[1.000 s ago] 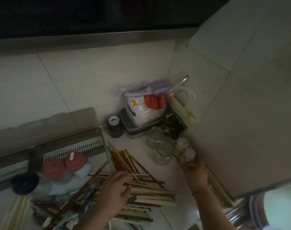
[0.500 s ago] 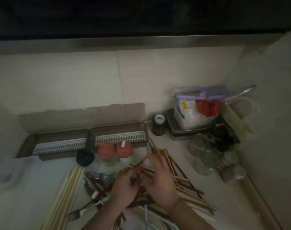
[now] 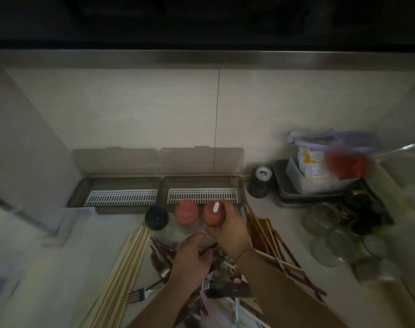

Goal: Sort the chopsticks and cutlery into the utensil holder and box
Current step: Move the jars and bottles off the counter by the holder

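1. Head view, centre: the right hand point(image 3: 230, 229) is wrapped around a red-capped seasoning bottle point(image 3: 213, 213), probably lifting it clear, since it stands right in front of the long grey box with white slotted trays point(image 3: 159, 194).
2. Just below, the left hand point(image 3: 190, 258) pinches a dark reddish chopstick point(image 3: 207, 248) out of the mixed pile, so that one looks like the next to be sorted.
3. Lower left: pale bamboo chopsticks point(image 3: 124, 268) lie already bunched, with a metal fork point(image 3: 140, 293) loose beside them.
4. The box's lid stands open against the wall, ready to fill; nothing is inside yet that I can see.
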`<state>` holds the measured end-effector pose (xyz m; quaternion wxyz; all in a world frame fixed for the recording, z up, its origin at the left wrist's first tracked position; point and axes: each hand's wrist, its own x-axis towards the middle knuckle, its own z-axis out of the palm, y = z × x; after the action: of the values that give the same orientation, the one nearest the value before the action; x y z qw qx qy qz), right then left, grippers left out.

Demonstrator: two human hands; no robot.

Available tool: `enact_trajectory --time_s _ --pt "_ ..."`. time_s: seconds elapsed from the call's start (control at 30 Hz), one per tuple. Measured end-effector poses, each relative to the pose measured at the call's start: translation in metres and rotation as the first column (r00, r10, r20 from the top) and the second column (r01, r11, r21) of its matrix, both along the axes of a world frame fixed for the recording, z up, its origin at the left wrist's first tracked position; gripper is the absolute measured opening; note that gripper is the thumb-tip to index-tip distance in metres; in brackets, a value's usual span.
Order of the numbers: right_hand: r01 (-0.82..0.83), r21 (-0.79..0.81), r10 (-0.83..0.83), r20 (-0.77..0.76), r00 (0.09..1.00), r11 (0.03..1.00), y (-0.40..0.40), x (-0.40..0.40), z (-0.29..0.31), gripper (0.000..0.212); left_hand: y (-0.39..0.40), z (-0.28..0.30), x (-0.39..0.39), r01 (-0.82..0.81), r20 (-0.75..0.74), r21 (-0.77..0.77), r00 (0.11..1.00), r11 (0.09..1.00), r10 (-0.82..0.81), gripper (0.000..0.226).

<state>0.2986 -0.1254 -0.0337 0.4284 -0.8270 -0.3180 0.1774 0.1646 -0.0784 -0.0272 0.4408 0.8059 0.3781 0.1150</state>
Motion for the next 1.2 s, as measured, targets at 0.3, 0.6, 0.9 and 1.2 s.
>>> enact_trajectory --time_s 0.3,0.6,0.9,1.2 --pt "0.352 0.237 -0.348 -0.059 0.936 0.906 -0.1 0.0 0.008 0.073 -0.057 0.004 0.045 0.181 0.038 -0.066 0.983 0.981 -0.178 0.075" --pt "0.753 0.222 -0.776 0.034 0.629 0.62 -0.257 0.024 0.02 0.077 -0.173 0.011 0.102 0.726 0.085 -0.077 0.688 0.684 -0.721 0.072" --pt "0.88 0.097 -0.885 0.074 0.46 0.465 -0.338 0.056 -0.01 0.064 -0.237 0.007 0.158 0.765 -0.006 -0.297 0.597 0.572 -0.802 0.084" --pt "0.88 0.089 -0.884 0.021 0.467 0.467 -0.339 0.075 -0.029 0.071 -0.258 0.017 0.19 0.649 0.06 -0.505 0.684 0.569 -0.727 0.065"
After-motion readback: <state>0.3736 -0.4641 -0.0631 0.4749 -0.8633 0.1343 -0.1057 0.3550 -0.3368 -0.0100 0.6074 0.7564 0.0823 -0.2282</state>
